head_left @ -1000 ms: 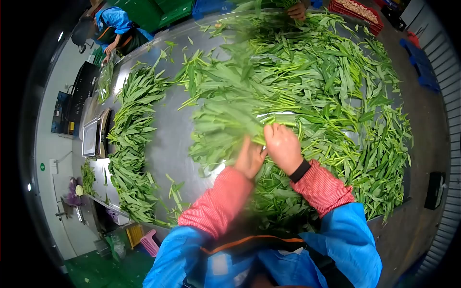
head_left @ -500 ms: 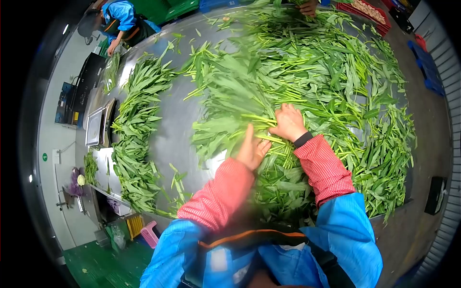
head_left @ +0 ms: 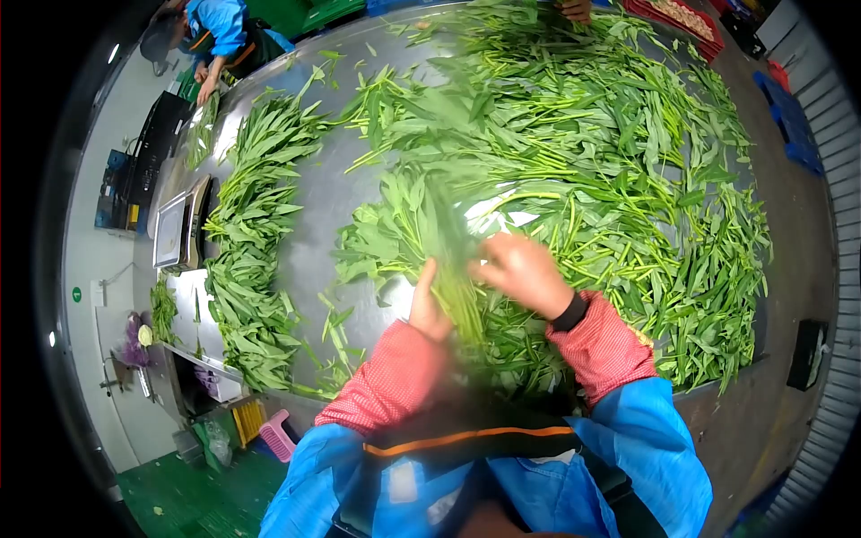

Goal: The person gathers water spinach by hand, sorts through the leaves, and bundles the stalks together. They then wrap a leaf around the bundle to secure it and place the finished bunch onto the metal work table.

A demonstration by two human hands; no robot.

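My left hand (head_left: 430,308) is closed around the stems of a bunch of water spinach (head_left: 414,220), thumb upward on the left side. The bunch stands tilted, its leaves pointing up and left and its stems running down past my palm. Just right of the stems is my right hand (head_left: 522,276), blurred by motion with its fingers bent toward the bunch. Whether those fingers grip any stem I cannot make out. A wide pile of loose water spinach (head_left: 619,170) spreads over the metal table (head_left: 327,211) beyond and to the right of my hands.
A row of greens (head_left: 247,242) lies along the table's left side, beside a scale (head_left: 179,229). A co-worker (head_left: 215,31) in blue handles greens at the far left. Another person's hand (head_left: 576,9) shows at the far edge. A red crate (head_left: 677,22) stands far right.
The bunch has been drawn toward me and turned more upright, away from the pile. My left hand has moved left; my right hand has come lower and nearer, baring some table behind it.
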